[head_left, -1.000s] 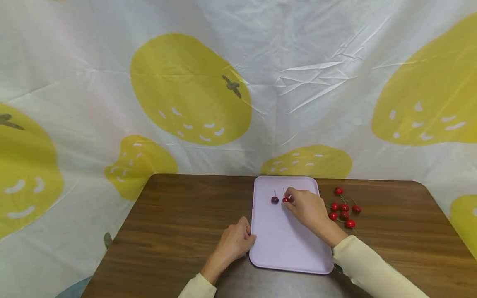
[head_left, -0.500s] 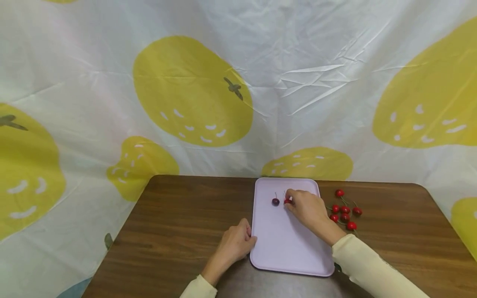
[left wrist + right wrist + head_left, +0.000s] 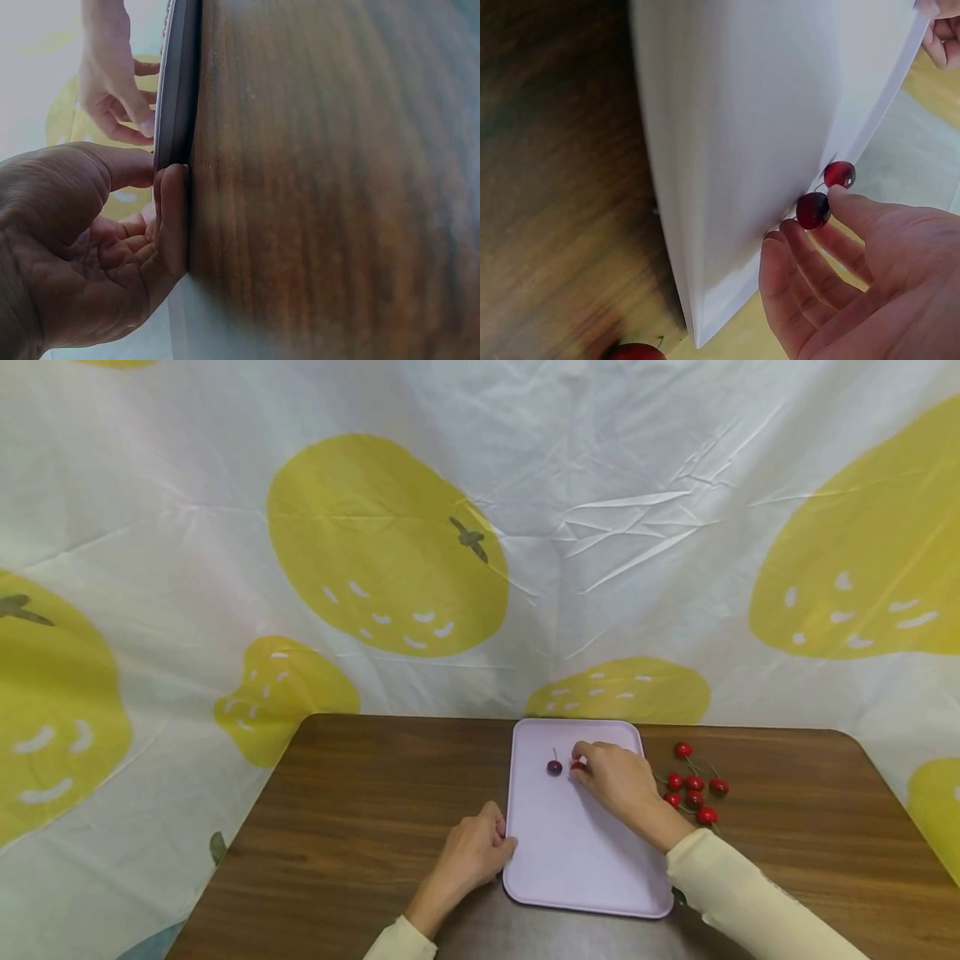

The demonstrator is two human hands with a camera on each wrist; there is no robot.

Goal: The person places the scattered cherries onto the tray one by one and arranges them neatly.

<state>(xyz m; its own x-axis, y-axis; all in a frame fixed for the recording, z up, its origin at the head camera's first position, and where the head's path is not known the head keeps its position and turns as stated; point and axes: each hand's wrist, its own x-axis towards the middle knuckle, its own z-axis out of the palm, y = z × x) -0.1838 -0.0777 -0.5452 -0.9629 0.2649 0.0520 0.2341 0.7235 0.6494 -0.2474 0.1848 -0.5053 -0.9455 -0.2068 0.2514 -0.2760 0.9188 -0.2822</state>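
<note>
In the head view a lavender tray [image 3: 558,868] lies on the brown wooden table. My left hand [image 3: 471,846] grips the tray's left rim; in the left wrist view the thumb is above the edge and a finger underneath. Over the tray's upper part, my right hand [image 3: 617,778] pinches a red cherry [image 3: 814,211] between thumb and fingers, low at the tray surface. Just left of it, a dark red cherry [image 3: 554,767] sits on the tray with its stem pointing away from me. The fingers partly hide the held cherry in the head view.
Several red cherries [image 3: 694,783] with green stems lie in a loose group on the table [image 3: 360,793], right of the tray. Behind the table hangs a white curtain [image 3: 630,460] with yellow fruit prints.
The cherry in my right fingers has turned slightly, and its stem no longer shows. Both hands stay at the same spots on the tray. The head view has shifted a little.
</note>
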